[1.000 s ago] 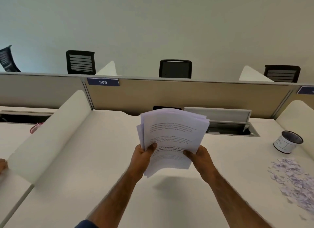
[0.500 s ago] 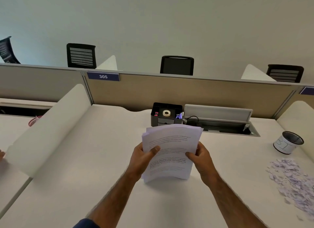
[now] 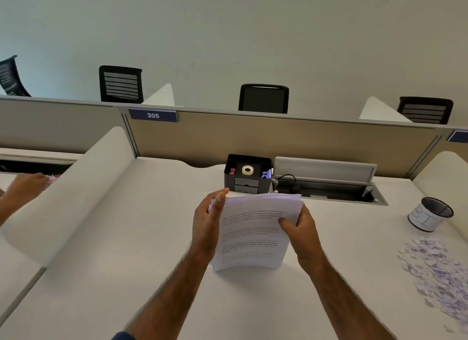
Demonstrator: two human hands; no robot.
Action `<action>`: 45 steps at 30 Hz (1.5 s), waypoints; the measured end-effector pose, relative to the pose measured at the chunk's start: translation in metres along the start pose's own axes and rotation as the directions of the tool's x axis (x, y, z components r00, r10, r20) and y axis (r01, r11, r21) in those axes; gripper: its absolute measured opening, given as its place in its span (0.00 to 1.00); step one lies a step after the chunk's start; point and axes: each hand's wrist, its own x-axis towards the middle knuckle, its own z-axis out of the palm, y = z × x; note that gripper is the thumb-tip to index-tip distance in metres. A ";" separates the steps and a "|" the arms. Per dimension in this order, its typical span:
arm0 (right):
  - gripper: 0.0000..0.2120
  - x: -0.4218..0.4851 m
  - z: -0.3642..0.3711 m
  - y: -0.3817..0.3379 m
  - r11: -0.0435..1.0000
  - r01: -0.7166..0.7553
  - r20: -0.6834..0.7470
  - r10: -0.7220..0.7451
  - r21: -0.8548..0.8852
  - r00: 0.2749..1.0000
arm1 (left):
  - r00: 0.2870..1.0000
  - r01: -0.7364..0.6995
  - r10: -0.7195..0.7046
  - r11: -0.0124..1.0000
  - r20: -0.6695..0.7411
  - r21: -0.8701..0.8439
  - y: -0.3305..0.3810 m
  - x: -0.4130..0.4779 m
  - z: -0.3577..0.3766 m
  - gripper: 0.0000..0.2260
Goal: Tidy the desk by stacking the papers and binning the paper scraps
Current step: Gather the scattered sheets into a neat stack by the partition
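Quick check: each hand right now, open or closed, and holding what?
Left hand: open, flat against the papers at their left edge.
Right hand: closed on the papers' right edge.

A stack of papers [image 3: 253, 233] stands on its lower edge on the white desk [image 3: 126, 238], tilted back. The right hand [image 3: 301, 228] grips its right edge, thumb across the printed front sheet. The left hand [image 3: 207, 225] lies flat against the left edge, fingers extended; whether it grips the papers cannot be told. Behind the stack sits a black organizer [image 3: 247, 173] holding a tape roll [image 3: 247, 170]. At the right, scraps [image 3: 435, 273] lie scattered near a mesh cup [image 3: 429, 214].
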 end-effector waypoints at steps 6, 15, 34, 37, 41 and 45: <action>0.19 0.002 0.002 -0.004 1.000 0.023 -0.008 -0.023 0.020 1.000 | 0.991 0.069 -0.064 0.997 -0.115 0.042 0.003 0.006 0.010 0.21; 0.16 0.001 0.004 0.002 0.999 -0.023 -0.016 0.022 -0.041 1.000 | 0.998 0.001 0.002 0.999 0.061 -0.054 -0.018 -0.006 -0.005 0.25; 0.15 -0.020 0.009 0.016 0.992 -0.113 0.001 0.113 0.050 0.994 | 0.971 0.219 -0.215 0.975 0.102 -0.033 -0.048 -0.026 -0.008 0.17; 0.15 -0.019 0.008 0.013 0.991 -0.127 -0.021 0.128 0.049 0.992 | 0.974 0.190 -0.185 0.982 0.129 -0.025 -0.044 -0.021 -0.011 0.16; 0.16 -0.019 0.007 0.012 0.980 -0.200 0.030 0.201 -0.021 0.979 | 0.967 0.215 -0.208 0.976 0.148 -0.033 -0.045 -0.022 -0.009 0.15; 0.14 -0.022 0.009 0.012 0.986 -0.164 0.003 0.164 -0.004 0.986 | 0.974 0.203 -0.196 0.978 0.113 -0.049 -0.045 -0.022 -0.004 0.12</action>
